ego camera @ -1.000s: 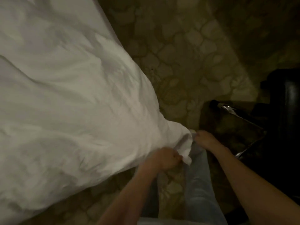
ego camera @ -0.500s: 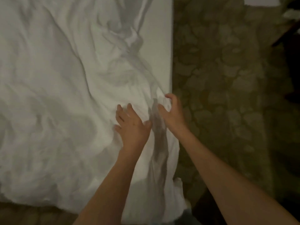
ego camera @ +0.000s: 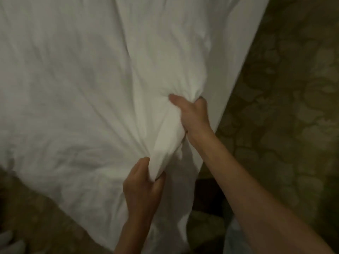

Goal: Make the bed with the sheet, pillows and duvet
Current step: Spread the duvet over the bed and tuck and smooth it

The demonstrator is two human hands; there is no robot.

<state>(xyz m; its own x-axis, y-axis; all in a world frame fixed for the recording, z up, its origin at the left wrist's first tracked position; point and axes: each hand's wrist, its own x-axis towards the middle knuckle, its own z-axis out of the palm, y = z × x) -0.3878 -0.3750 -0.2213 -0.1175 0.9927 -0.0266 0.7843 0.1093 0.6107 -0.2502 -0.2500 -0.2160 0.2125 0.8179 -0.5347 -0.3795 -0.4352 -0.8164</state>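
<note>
No text, label, brand, number or sign can be read anywhere in the view — nothing is printed on the white crumpled fabric bedding [ego camera: 77, 85], and no lettering is shown on the dim patterned olive carpet [ego camera: 293, 110] — only blotchy shapes are seen there
</note>
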